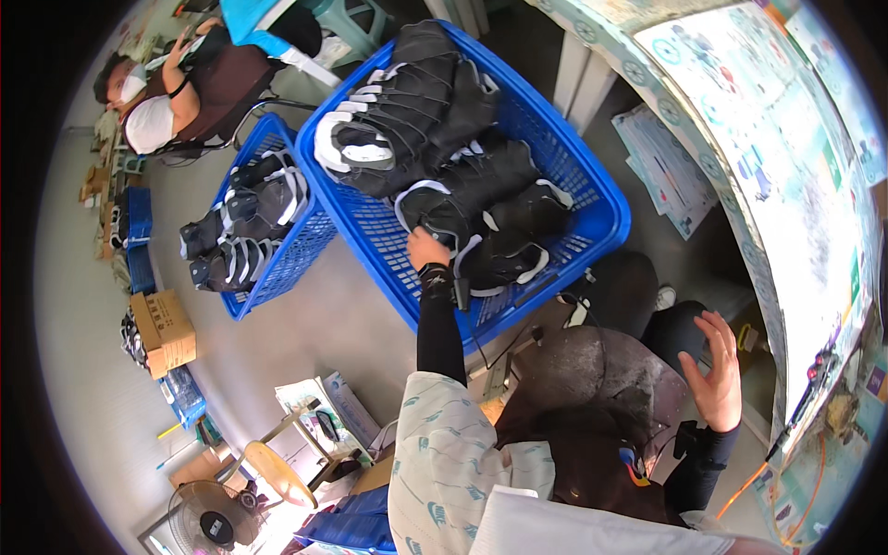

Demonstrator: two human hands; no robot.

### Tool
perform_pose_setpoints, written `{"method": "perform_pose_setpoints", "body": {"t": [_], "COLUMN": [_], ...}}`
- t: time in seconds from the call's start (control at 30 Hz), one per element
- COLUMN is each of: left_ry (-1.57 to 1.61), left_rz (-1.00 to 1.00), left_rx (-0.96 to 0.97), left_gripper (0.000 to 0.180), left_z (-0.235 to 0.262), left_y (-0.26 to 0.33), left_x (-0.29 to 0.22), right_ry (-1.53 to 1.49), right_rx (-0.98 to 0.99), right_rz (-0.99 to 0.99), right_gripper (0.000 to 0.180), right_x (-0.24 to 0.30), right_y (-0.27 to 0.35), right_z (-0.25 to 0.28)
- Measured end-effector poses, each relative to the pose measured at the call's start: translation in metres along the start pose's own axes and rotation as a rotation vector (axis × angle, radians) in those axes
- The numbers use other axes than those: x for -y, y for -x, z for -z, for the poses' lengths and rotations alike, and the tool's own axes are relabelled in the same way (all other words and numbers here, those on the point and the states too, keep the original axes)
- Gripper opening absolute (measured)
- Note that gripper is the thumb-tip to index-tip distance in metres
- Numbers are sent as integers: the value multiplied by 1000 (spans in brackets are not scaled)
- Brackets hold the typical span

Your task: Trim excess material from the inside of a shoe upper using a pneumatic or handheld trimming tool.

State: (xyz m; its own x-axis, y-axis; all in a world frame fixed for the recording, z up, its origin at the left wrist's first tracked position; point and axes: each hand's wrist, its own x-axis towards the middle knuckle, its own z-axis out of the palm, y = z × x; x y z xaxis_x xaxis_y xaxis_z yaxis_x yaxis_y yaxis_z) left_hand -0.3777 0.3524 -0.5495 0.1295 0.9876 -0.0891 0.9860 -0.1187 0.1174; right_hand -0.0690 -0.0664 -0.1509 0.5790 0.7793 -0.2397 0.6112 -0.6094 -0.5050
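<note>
My left hand [428, 248] reaches into the large blue basket [592, 185]. Its fingers are closed at the edge of a black shoe upper [433, 205] with a pale grey collar; the fingertips are partly hidden. More black uppers [412, 111] lie nested in a long row behind it, the nearest showing a white lining. Several loose ones, such as an upper [532, 215] with a light collar edge, rest to the right of the hand. My right hand [717, 375] is raised above my lap by the table, fingers spread, holding nothing.
A smaller blue basket [314, 236] of black uppers stands left of the large one. At the right is a table with a patterned cover [731, 166] and an orange cord [745, 490]. A seated co-worker [208, 88] is at the upper left; a fan [217, 525] and wooden stool [277, 472] stand lower left.
</note>
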Motion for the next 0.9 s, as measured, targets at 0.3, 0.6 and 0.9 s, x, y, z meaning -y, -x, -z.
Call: {"method": "perform_pose_setpoints", "body": {"t": [0.3, 0.6, 0.9], "left_ry": [271, 332, 1181], "left_rz": [494, 248, 5], "left_rx": [59, 123, 160], "left_gripper": [56, 44, 39], "left_z": [-76, -6, 153], "left_y": [-4, -44, 3], "left_x": [-31, 0, -46], "right_ry": [-26, -65, -407], "right_rx": [-27, -19, -765], "right_rz": [61, 86, 138], "right_gripper": [49, 52, 69], "right_x": [10, 16, 32], "right_y": [-7, 1, 23], "right_z": [-14, 11, 57]}}
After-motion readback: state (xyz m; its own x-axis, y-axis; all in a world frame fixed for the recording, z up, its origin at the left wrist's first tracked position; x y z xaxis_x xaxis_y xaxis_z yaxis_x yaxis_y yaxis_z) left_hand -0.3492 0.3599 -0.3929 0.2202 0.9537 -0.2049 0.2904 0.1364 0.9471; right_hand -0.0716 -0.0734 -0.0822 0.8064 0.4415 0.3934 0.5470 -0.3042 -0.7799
